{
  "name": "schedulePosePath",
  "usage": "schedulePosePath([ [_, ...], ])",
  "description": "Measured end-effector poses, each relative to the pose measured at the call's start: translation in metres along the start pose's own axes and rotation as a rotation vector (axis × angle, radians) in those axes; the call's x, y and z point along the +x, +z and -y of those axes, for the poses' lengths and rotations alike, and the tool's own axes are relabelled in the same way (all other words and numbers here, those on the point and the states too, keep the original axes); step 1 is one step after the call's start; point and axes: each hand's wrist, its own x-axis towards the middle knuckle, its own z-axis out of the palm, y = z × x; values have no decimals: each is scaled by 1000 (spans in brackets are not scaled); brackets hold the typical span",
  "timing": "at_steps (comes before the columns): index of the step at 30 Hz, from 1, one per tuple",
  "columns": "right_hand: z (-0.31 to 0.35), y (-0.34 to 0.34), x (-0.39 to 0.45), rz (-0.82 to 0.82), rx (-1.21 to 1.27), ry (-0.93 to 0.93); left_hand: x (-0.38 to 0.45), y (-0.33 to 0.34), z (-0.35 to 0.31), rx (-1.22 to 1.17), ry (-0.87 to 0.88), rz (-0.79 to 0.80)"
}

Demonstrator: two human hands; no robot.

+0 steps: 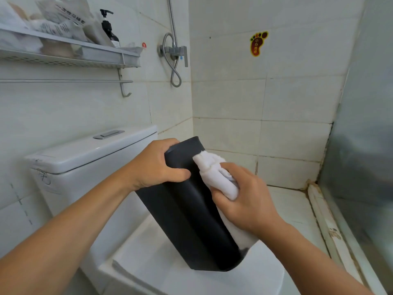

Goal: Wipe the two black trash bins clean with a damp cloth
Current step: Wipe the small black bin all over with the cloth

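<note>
1 black bin [187,220] tilted over closed toilet lid [148,262], only 1 in view. Left hand [155,167] clamps far end, thumb across side. Right hand [244,201] bunched round white cloth [214,175], pressing it on bin wall. Tip: long end-to-end strokes, rotate bin, refold cloth once dirty.

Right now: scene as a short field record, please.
setting: tiled bathroom
bin: one black trash bin, tilted, over closed toilet lid
left hand: grip on bin's upper end
right hand: grip on white cloth, pressed to bin's side
second bin: not in view
background: shelf with pump bottle, shower valve
</note>
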Motion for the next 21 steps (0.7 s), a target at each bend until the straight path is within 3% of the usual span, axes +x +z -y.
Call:
schedulePosePath([
  [6,27,2,40,-54,105,-3,-2,8,-16,19,86,126],
  [13,32,-3,37,19,121,-185,-7,-2,-16,22,141,240],
  [21,6,-7,39,25,131,91,-9,-5,-10,-18,24,118],
])
